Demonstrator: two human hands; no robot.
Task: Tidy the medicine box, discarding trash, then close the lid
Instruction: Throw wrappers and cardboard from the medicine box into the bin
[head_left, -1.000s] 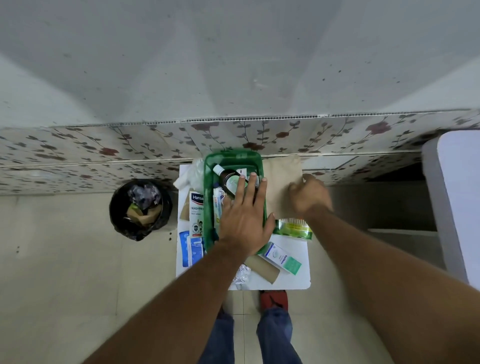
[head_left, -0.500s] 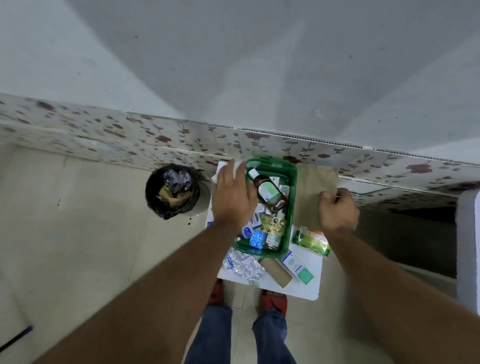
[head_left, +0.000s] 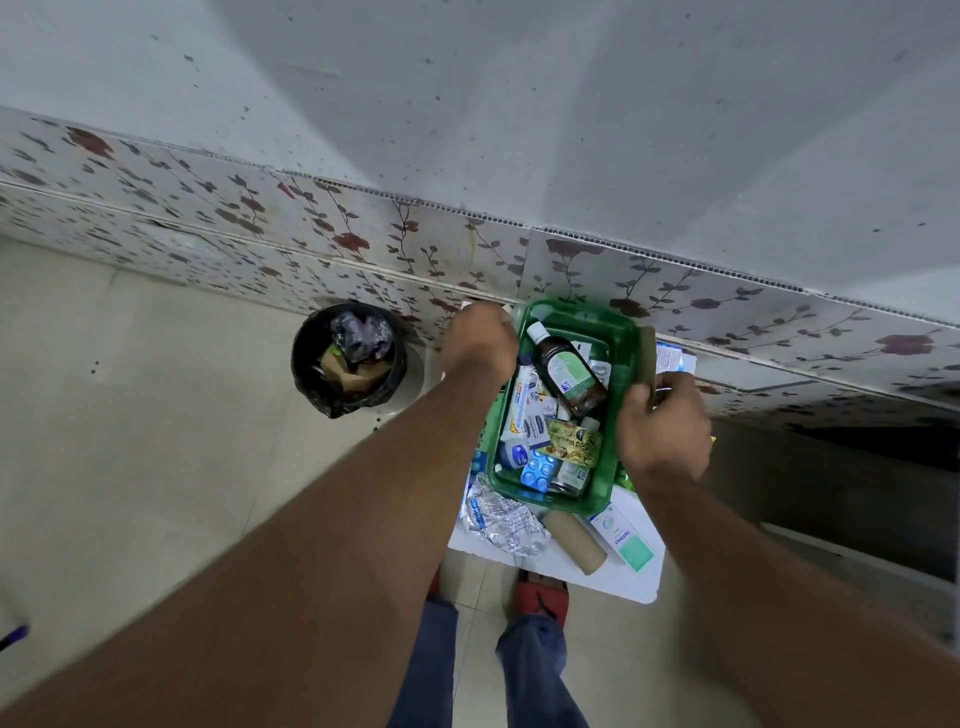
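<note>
- Left hand (head_left: 480, 340) sits at about 9 o'clock of the green medicine box (head_left: 621, 415), just beside its far-left corner; the fingers curl over something white at the table's edge, but whether they pinch it I cannot tell
- Right hand (head_left: 665, 426) is at 3 o'clock of the box, against its right wall; thumb and fingers are pressed together on the near end of a brown flat piece (head_left: 648, 356) standing on edge along that wall
- the box lies open on a white table (head_left: 613, 577); inside, a brown bottle (head_left: 566, 371) points toward 11 o'clock, with a blue blister pack (head_left: 540, 470) at the near end
- at 6 o'clock of the box: a silver blister strip (head_left: 501, 519), a cardboard tube (head_left: 574, 540) and a white-and-green carton (head_left: 623, 535)
- a black bin (head_left: 345, 358), holding scraps, stands on the floor at 9 o'clock, near the left hand
</note>
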